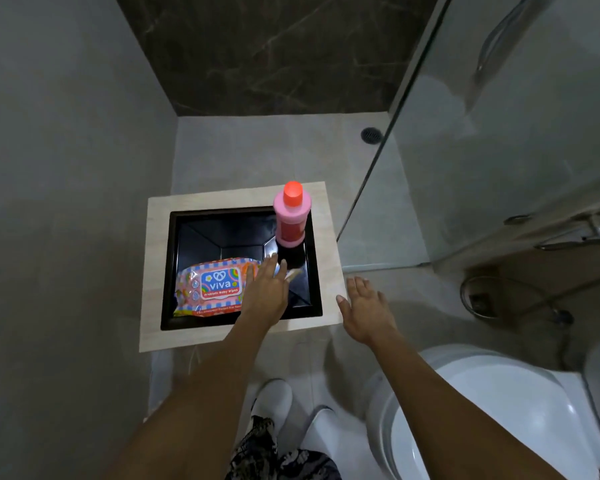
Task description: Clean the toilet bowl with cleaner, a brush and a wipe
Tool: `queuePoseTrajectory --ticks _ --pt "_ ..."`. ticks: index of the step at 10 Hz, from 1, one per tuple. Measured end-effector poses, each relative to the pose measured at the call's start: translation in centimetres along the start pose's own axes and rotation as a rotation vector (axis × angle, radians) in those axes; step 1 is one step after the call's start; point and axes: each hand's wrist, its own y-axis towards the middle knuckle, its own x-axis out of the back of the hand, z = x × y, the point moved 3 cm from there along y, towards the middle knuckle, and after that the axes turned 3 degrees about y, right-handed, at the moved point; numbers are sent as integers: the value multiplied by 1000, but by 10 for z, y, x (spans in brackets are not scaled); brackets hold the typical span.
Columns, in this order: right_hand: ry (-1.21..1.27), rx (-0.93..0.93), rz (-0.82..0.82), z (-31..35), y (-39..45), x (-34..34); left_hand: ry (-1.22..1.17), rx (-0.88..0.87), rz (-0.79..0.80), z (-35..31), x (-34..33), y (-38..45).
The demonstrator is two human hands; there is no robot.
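1. Head view: I look down on a small stand with a pale wooden rim [153,271] and a black recessed tray [229,233] set in its top, standing on the light bathroom floor [257,147].
2. The cleaner bottle [292,216], pink with a red-orange cap, stands upright in the tray's far right corner.
3. A pack of baby wipes [215,287], pink and blue with "viva" printed on it, lies flat along the tray's near left side.
4. My left hand [267,289] reaches over the tray, fingers straight and spread; its grip closes on nothing. It covers the right end of the wipes pack, and I cannot tell whether it touches the pack.
5. My right hand [366,310] hangs just beside the stand's right edge, palm down, fingers relaxed and apart, its grip loose around nothing.
6. The white toilet bowl [482,410] sits at lower right, well apart from the bottle.
7. A glass shower partition [499,133] rises on the right, with a round floor drain [371,135] near its base.
8. White shoes [274,400] show at the bottom edge.
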Motion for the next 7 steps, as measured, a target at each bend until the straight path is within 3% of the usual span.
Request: queuePoseTrajectory --ticks 3,7 --pt "23 -18 78 -8 44 -58 -15 32 0 12 -47 53" --pt "50 -2 66 -9 50 -72 -24 59 69 15 -86 28"
